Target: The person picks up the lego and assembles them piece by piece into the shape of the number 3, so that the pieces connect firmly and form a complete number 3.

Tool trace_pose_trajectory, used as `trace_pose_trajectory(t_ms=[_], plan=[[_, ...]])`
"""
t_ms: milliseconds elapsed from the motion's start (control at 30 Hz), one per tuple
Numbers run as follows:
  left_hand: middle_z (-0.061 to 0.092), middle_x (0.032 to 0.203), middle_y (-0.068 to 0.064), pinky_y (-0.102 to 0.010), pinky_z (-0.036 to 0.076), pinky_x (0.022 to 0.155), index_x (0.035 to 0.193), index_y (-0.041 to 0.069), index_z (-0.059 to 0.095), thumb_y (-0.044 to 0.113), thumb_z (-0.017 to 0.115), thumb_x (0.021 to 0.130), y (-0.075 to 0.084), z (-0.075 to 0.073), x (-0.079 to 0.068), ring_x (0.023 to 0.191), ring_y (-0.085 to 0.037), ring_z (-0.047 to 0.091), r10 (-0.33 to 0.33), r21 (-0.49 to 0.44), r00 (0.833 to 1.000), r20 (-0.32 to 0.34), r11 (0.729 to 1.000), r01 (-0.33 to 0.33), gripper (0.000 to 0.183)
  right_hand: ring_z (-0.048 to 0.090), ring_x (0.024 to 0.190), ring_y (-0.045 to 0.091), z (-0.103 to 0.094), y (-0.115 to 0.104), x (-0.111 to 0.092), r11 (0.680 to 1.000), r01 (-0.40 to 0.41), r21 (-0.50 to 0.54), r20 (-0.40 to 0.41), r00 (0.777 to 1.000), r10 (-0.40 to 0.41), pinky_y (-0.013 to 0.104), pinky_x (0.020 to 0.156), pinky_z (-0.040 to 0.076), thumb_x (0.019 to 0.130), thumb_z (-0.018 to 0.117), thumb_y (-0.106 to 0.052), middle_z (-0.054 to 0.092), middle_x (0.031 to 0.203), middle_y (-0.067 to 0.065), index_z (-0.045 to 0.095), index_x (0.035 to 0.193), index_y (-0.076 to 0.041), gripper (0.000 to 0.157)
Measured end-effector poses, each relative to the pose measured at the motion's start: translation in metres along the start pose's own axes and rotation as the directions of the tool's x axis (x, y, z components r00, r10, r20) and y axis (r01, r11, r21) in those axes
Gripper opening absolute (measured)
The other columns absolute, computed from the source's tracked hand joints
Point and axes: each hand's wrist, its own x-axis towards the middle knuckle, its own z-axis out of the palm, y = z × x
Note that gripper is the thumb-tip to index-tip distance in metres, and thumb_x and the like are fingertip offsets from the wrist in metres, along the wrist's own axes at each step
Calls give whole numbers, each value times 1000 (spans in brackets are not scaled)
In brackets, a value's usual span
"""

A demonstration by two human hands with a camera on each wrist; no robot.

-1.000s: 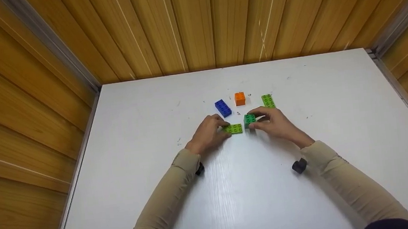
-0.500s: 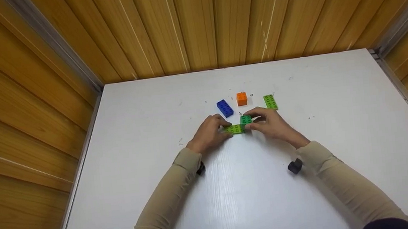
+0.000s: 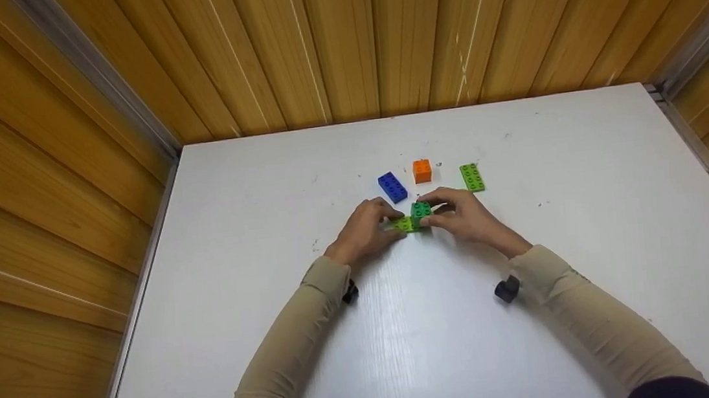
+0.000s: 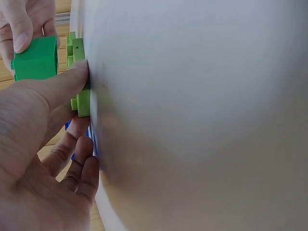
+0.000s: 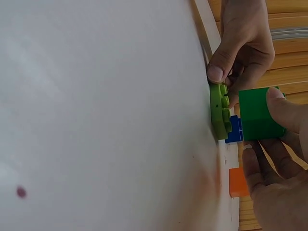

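Note:
A flat lime-green plate brick (image 3: 403, 225) lies on the white table, pinched at its left end between the thumb and fingers of my left hand (image 3: 367, 230). My right hand (image 3: 470, 217) grips a square dark green brick (image 3: 421, 211) by its sides. In both wrist views the green brick (image 5: 260, 114) hangs just above the studs of the lime plate (image 5: 220, 113), with a small gap between them. From the head it covers the plate's right end. Part of the plate's left end is hidden by my left fingers (image 4: 72, 79).
Behind my hands lie a blue brick (image 3: 392, 187) and an orange square brick (image 3: 422, 171). A second lime-green plate brick (image 3: 472, 177) lies to the right. The white table (image 3: 251, 202) ends at a wood-panelled wall (image 3: 346, 44).
My right hand has carried the dark green brick leftward, from beside the lime plate to over its right end. My left hand keeps its pinch on the plate with little movement.

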Motion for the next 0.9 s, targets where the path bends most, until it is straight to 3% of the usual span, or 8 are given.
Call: trace_pose_trajectory(t_ms=[333, 900], plan=[[70, 114, -2, -36, 54, 99, 127, 11, 80, 26, 84, 95, -1, -1, 2, 110, -19, 59, 28, -5, 1000, -4, 1000, -28, 36, 69, 120, 31, 4, 0, 2, 1000, -25, 0, -2, 1000, 25, 43, 105, 59, 96, 82, -16, 72, 132, 12, 73, 133, -7, 38], [70, 114, 0, -35, 54, 101, 127, 11, 80, 25, 85, 95, -1, -1, 0, 111, -18, 59, 2, -56, 1000, 1, 998, -2, 36, 69, 119, 29, 9, 2, 3, 998, -59, 16, 12, 998, 59, 40, 105, 59, 96, 82, -19, 71, 131, 10, 73, 133, -10, 39]])
